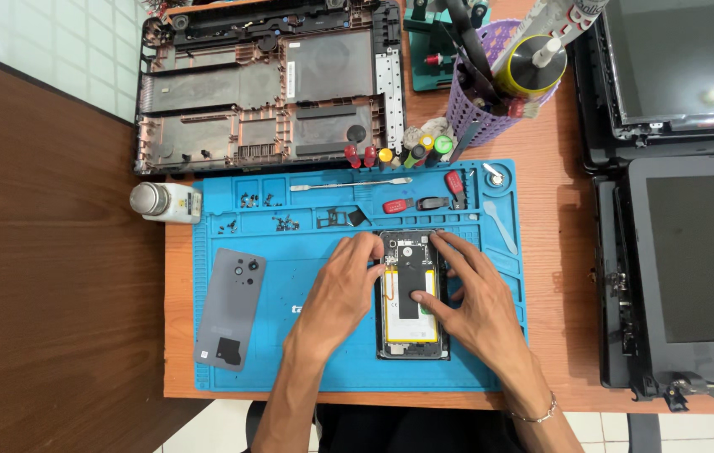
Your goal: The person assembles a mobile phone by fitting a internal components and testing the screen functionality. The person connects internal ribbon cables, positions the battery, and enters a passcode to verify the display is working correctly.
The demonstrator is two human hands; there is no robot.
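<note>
An opened smartphone (pixel 411 331) lies face down on the blue repair mat (pixel 290 369), its yellow-edged battery and black circuit area exposed. My left hand (pixel 342 289) rests on the phone's left edge, fingers curled over the upper left corner. My right hand (pixel 470 294) lies over the right side, index finger pressing the black strip at the phone's middle. The phone's grey back cover (pixel 231 306) lies apart at the mat's left. Neither hand holds a tool.
Small screws (pixel 277 222) sit in the mat's trays, with a metal spudger (pixel 349 184), red tools (pixel 396 205). A white bottle (pixel 164 202) stands left. A laptop base shell (pixel 269 80) lies behind, a purple tool cup (pixel 495 80) beside it, laptop screens (pixel 693 252) at right.
</note>
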